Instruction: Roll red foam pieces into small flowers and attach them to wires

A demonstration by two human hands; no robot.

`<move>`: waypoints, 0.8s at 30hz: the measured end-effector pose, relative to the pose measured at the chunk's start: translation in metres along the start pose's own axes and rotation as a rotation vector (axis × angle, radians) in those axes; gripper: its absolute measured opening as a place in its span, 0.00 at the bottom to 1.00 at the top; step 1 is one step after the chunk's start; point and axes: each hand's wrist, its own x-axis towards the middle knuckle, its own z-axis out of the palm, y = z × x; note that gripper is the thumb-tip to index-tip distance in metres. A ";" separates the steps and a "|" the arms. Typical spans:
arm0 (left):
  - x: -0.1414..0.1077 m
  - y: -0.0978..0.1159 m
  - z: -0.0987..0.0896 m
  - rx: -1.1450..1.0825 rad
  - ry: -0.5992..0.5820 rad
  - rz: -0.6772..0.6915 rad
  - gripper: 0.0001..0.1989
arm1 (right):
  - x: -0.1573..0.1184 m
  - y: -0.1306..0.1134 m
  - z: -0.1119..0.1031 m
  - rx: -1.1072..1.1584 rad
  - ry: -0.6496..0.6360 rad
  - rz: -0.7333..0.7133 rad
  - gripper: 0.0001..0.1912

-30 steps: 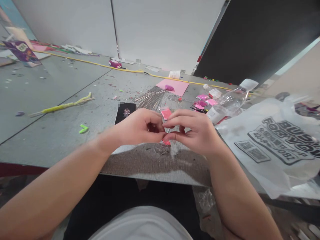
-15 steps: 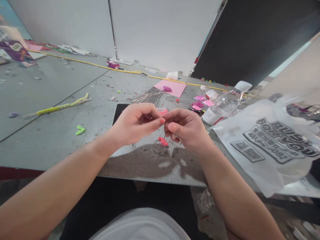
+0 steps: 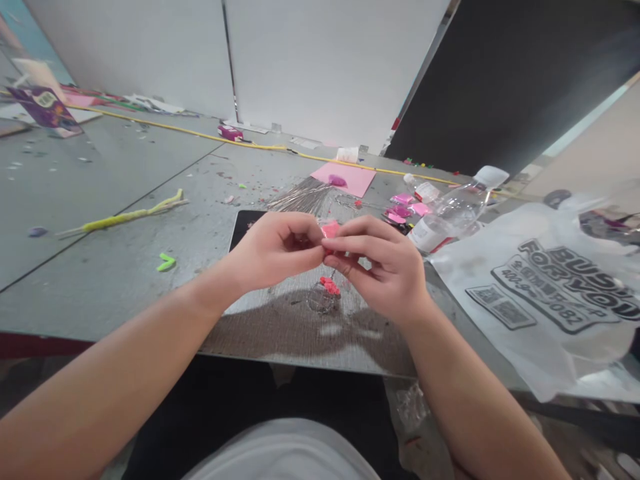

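My left hand [image 3: 280, 248] and my right hand [image 3: 383, 267] meet above the table, thumbs and fingers pinched together on a small bit of red-pink clay [image 3: 327, 252]. Fingertips hide most of that bit. Just behind them a pink piece [image 3: 330, 229] shows between the hands. Below the fingertips, on the table, lies a coil of thin wire [image 3: 323, 301] with red clay pieces [image 3: 330, 285] on it. A black flat object [image 3: 244, 225] is partly covered by my left hand.
Thin wires [image 3: 300, 195] lie behind my hands beside a pink sheet [image 3: 357, 179] with purple clay. To the right are pink packets [image 3: 400, 212], a clear bottle [image 3: 457, 208] and a white plastic bag [image 3: 550, 300]. Yellow-green fuzzy stems [image 3: 125, 217] lie left.
The red bit between the fingertips is now mostly covered, as my right fingers have closed over it. The whole view has shifted slightly.
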 end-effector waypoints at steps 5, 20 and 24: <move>0.001 -0.002 0.000 0.103 0.009 0.001 0.09 | 0.000 0.002 0.000 -0.109 0.003 -0.037 0.08; 0.002 -0.001 -0.004 0.056 0.026 -0.163 0.13 | -0.003 0.000 0.001 -0.020 0.114 0.169 0.08; 0.002 -0.003 -0.005 0.048 0.016 -0.194 0.14 | 0.000 0.000 -0.001 -0.088 0.083 0.133 0.05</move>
